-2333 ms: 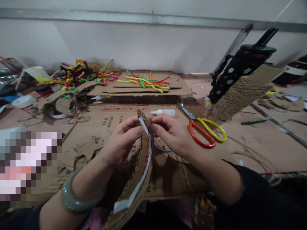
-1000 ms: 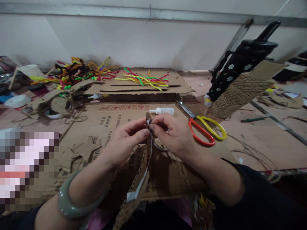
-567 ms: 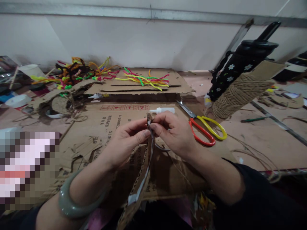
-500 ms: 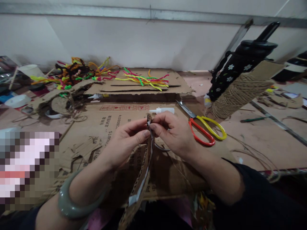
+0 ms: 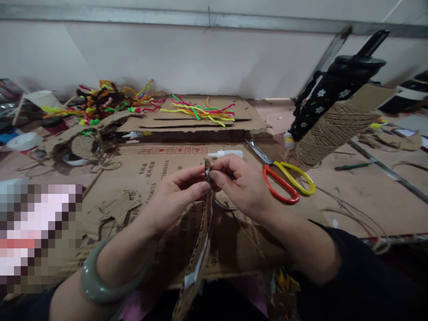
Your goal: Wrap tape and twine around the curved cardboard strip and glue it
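A narrow corrugated cardboard strip with a white band along it hangs from my fingers toward the table's near edge. My left hand pinches its left side near the top, thumb and fingers together. From the right, my right hand grips the strip's upper end between thumb and bent fingers; its fingertips partly hide the band. Just beyond my hands lies a white glue bottle. Scissors with one red and one yellow handle rest slightly open beside my right hand.
Beneath my hands is a flat cardboard sheet with printed characters. Colourful pipe cleaners lie on cardboard at the back. A twine cone and a black flowered object stand at right. Cardboard scraps lie at left.
The lower end of the cardboard strip has swung slightly to the right. Both hands keep nearly the same place and hold.
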Motion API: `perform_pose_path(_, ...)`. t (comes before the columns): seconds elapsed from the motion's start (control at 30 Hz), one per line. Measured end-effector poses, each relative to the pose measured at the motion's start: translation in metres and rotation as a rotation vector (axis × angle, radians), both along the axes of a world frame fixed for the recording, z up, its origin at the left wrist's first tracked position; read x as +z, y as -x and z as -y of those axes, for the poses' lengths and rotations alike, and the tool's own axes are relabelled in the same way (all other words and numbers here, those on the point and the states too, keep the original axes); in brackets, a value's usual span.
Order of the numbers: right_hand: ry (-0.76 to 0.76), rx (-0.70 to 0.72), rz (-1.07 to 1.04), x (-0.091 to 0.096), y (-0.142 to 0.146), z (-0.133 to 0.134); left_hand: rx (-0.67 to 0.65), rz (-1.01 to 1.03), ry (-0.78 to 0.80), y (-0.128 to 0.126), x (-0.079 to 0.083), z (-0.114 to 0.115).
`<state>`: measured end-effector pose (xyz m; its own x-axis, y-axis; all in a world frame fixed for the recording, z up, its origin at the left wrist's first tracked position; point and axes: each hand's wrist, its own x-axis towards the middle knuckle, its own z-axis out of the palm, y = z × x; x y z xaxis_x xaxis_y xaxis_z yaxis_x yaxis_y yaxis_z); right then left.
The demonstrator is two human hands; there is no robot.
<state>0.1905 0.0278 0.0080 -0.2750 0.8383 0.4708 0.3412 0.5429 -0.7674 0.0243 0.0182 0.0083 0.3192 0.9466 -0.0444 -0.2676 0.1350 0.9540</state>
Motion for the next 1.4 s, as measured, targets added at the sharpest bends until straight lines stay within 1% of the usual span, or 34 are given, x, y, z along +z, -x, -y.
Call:
perform_pose_path(0.2, 0.001, 0.017, 0.0, 0.0017, -0.0006, 0.001, 0.023, -0.033, 0.004, 0.0004, 0.0011, 0.0005)
perform_pose_path(0.4, 0.011, -0.002, 0.008, 0.0017, -0.0011, 0.0017, -0.026, 0.017, -0.001, -0.0003, 0.001, 0.0007)
perform_pose_path(0.63, -0.019, 0.003, 0.015, 0.0069, 0.0002, 0.0032, 0.016, -0.009, -0.025, -0.0003, -0.0002, 0.0007)
perform_pose_path(0.93, -0.009, -0.002, 0.048, 0.0028, -0.0011, 0.0016, 0.006, -0.024, -0.018, 0.0007, -0.0002, 0.0003)
perform_pose_path(1.07, -0.008, -0.024, 0.057, 0.002, -0.001, 0.0019, -0.008, 0.001, -0.004, 0.0004, 0.0008, 0.0007)
perform_pose_path(1.4, 0.012, 0.003, 0.03, 0.0024, -0.0006, 0.0026, -0.004, 0.001, -0.026, 0.0006, 0.0001, 0.0008)
